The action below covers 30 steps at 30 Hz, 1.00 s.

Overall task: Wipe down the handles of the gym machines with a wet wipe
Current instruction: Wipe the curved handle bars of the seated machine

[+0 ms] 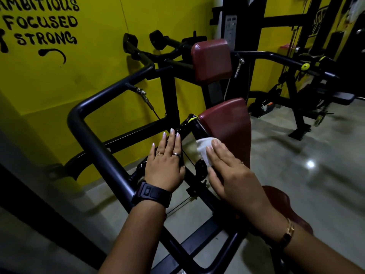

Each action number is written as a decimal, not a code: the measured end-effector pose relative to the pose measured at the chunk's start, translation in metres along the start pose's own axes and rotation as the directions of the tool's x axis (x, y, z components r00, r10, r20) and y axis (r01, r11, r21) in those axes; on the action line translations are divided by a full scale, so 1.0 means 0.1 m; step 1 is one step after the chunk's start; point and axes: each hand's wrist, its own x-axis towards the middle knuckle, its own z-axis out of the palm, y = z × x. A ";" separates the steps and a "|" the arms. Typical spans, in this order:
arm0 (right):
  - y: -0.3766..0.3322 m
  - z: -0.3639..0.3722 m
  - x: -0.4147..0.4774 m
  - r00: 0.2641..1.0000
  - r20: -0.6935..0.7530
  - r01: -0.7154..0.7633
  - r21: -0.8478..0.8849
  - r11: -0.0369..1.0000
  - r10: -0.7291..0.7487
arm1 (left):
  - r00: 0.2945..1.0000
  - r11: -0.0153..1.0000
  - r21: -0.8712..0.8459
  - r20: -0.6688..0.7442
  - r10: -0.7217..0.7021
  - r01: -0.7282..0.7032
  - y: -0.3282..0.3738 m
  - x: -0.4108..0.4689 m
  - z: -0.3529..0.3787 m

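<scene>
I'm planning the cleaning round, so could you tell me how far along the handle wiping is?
Done: nothing visibly shows as wiped. In hand: the right hand presses the wet wipe on the black bar beside the maroon pad; the left hand is flat alongside. Left: probably the upper grips and the far machine.

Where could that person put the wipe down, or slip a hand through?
Bare floor right of the maroon pad. An open gap between the bent black tube and the upright post. Crowded between left hand and right hand: cable, pulley.
</scene>
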 end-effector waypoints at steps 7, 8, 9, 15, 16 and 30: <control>0.04 0.02 -0.28 0.982 0.062 0.185 -0.189 0.964 -0.176 | 1.000 1.000 0.015 -0.003 0.003 -0.003 0.00 0.01 0.03; 0.04 0.04 -0.24 0.976 0.093 0.211 -0.205 0.956 -0.196 | 1.000 1.000 0.014 -0.001 0.003 -0.003 0.00 0.01 0.04; 0.04 0.05 -0.19 0.969 0.122 0.235 -0.219 0.947 -0.213 | 1.000 1.000 0.017 0.002 0.005 -0.005 0.00 0.01 0.04; 0.05 0.16 0.27 0.959 0.145 0.270 -0.225 0.936 -0.242 | 1.000 1.000 0.011 0.002 0.009 -0.009 0.00 0.01 0.04; 0.06 0.18 0.35 0.959 0.137 0.273 -0.198 0.942 -0.249 | 1.000 1.000 0.010 0.003 0.008 -0.008 0.00 0.01 0.03; 0.27 -0.08 0.54 0.873 0.427 -0.481 0.679 0.554 0.235 | 1.000 1.000 0.021 0.029 0.001 -0.002 0.00 0.02 0.00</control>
